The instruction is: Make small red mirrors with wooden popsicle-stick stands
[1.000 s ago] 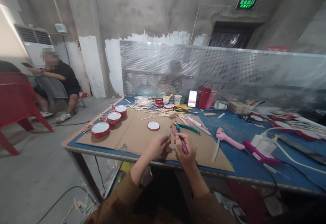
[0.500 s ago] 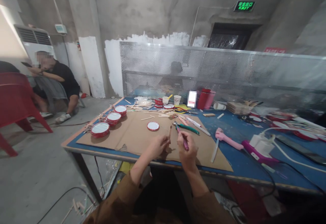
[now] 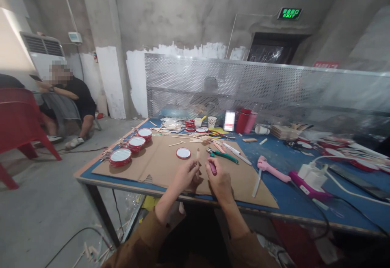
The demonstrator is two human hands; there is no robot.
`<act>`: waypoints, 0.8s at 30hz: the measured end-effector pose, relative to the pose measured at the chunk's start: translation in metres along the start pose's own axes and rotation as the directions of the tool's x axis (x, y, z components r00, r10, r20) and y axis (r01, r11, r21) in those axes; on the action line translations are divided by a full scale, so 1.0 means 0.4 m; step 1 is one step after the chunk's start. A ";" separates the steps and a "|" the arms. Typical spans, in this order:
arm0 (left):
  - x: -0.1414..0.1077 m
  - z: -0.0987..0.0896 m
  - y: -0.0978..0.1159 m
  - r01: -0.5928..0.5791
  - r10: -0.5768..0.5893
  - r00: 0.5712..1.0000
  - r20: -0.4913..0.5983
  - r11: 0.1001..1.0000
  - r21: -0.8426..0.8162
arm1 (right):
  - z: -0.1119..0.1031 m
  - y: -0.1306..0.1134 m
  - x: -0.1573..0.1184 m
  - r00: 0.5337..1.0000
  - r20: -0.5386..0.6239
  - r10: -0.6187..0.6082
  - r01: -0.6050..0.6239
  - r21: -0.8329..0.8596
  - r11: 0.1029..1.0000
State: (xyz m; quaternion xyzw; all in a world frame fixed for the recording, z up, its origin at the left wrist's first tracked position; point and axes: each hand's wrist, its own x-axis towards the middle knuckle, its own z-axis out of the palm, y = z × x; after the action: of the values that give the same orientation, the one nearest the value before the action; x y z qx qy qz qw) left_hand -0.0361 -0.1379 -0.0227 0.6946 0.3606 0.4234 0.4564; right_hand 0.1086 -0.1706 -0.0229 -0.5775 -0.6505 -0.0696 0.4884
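Note:
My left hand [image 3: 187, 174] is closed round a thin wooden stick [image 3: 198, 155], which points upward with a darker tip. To its right, my right hand [image 3: 219, 178] grips a purple-handled tool [image 3: 212, 169]; its working end is too small to make out. Both hands are over the cardboard sheet [image 3: 164, 166], a little apart. Just beyond them lies a small red-rimmed disc with a white face [image 3: 183, 153]. Green-handled pliers [image 3: 224, 156] rest beyond my right hand. On the left of the cardboard stand several small red drums [image 3: 120, 157] with white tops.
A pink hammer-shaped tool [image 3: 272, 169] and a purple power strip [image 3: 309, 186] with plugs and cables lie right. Loose wooden sticks [image 3: 198, 138], paper cups [image 3: 212, 122] and a red bottle [image 3: 243, 120] stand at the back. A seated person [image 3: 77, 93] is at far left.
Both hands have shifted slightly left, the stick and the purple-handled tool with them. The tool's handle now sits lower in my right hand's grasp, and the camera view has tilted slightly.

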 end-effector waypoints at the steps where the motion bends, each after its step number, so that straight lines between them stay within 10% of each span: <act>1: 0.000 0.001 -0.001 0.010 -0.010 1.000 0.006 1.000 -0.009 | 0.001 0.000 0.000 1.000 0.009 0.010 -0.010 0.001 1.000; 24: -0.007 0.003 0.007 0.017 -0.019 0.999 0.028 0.998 0.058 | 0.010 0.024 0.041 0.986 0.150 0.068 -0.061 -0.054 0.997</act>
State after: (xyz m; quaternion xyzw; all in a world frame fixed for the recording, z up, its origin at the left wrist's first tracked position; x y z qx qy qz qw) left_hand -0.0358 -0.1418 -0.0213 0.7103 0.3723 0.3986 0.4449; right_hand 0.1166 -0.1537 -0.0179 -0.6137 -0.6648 -0.0255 0.4252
